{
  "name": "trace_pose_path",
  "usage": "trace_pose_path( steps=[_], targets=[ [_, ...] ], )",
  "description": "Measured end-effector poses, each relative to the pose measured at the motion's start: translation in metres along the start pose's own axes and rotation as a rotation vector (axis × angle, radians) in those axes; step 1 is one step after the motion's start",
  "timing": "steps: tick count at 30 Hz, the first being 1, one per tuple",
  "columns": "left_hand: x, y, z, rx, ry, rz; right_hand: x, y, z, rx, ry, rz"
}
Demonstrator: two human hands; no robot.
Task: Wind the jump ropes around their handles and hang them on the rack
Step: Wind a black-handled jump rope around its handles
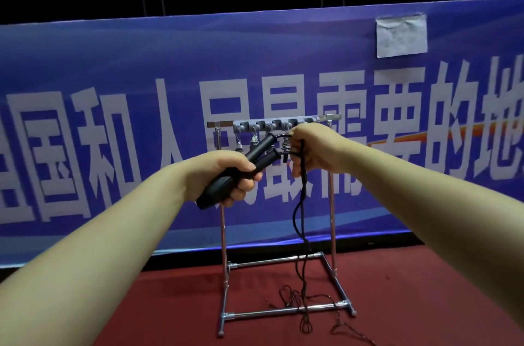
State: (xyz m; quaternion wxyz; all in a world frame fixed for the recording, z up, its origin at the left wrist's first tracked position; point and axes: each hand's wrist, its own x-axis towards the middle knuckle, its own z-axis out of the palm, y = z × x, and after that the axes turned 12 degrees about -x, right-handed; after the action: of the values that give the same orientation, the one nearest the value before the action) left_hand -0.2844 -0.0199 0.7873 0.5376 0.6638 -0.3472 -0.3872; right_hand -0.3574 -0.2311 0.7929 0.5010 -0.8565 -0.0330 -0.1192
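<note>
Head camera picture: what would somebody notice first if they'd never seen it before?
Two bare arms reach into the middle: the left hand grips two black handles together, and the right hand pinches the black rope, which dangles to the red floor. Behind them stands a silver rack before a big blue banner.

- We held both bare forearms stretched forward and raised, converging toward the middle of the view.
- Our left hand (226, 172) sat lower, its fingers curled under and its thumb laid over the top of the two black handles (241, 167), gripping them side by side with their far ends tilted up to the right.
- Our right hand (314, 147) was higher and just beside it, back of the hand up, fingers bent down and pinching the black rope (302, 175) near the handle tips.
</note>
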Motion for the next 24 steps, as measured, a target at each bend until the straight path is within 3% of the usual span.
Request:
trace_pose_path(
  steps=[3,9,16,24],
  targets=[
    [0.001,-0.002,0.003,-0.024,-0.003,0.010,-0.003,0.000,0.008,-0.117,-0.048,-0.008],
    [0.006,-0.001,0.013,-0.046,0.000,0.054,-0.003,-0.007,0.020,-0.094,-0.041,-0.029],
    [-0.009,-0.004,0.000,0.036,0.064,0.025,-0.013,-0.001,-0.007,-0.193,-0.370,-0.129],
    [-0.017,-0.010,0.000,0.242,-0.024,-0.130,-0.020,0.003,0.001,-0.652,-0.239,-0.129]
  ],
)
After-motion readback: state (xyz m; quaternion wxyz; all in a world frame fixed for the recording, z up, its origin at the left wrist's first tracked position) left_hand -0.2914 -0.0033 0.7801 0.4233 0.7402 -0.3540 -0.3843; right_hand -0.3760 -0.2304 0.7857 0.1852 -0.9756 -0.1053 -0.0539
